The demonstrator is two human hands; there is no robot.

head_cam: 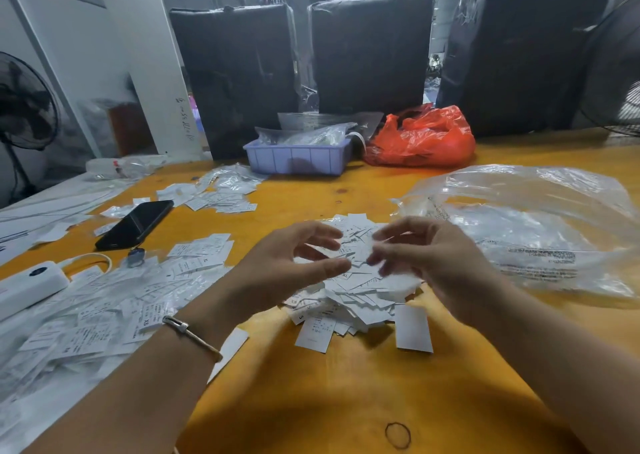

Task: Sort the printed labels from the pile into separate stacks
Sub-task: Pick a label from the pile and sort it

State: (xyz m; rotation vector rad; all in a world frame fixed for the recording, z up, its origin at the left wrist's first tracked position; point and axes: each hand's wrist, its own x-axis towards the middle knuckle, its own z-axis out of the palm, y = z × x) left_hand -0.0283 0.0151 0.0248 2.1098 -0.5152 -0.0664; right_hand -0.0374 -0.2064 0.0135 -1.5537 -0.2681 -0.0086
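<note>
Table: yellow-orange top, fills the lower view.
Pile: loose white printed labels heaped at table centre, under both hands; size marks S, XS and XL readable on a few.
Left hand: over the pile's 9 o'clock side, fingers spread and loosely curled, thumb and forefinger apart. Cannot tell whether a label sits between them; motion blur.
Right hand: over the pile's 3 o'clock side, fingertips drawn near together and pointing toward the left hand. Blurred; cannot tell if they pinch a label.
Bracelet: thin metal band on the left wrist.
Stray labels: two lie flat at the pile's 6 o'clock edge, one of them blank side up.
Sorted stacks: overlapping labels at 9 o'clock from the pile; a wider spread toward 8 o'clock; another cluster at 11 o'clock.
Phone: black, screen dark, at 10 o'clock, between the two label groups.
Power bank: white, with cable, far 9 o'clock.
Clear bags: crumpled plastic at 3 o'clock.
Tray: lilac plastic, at 12 o'clock, holding clear packets.
Red bag: just beside the tray, at 1 o'clock.
Rubber band: dark loop on the table at 6 o'clock.
Background: three black-wrapped bales beyond the far edge.
</note>
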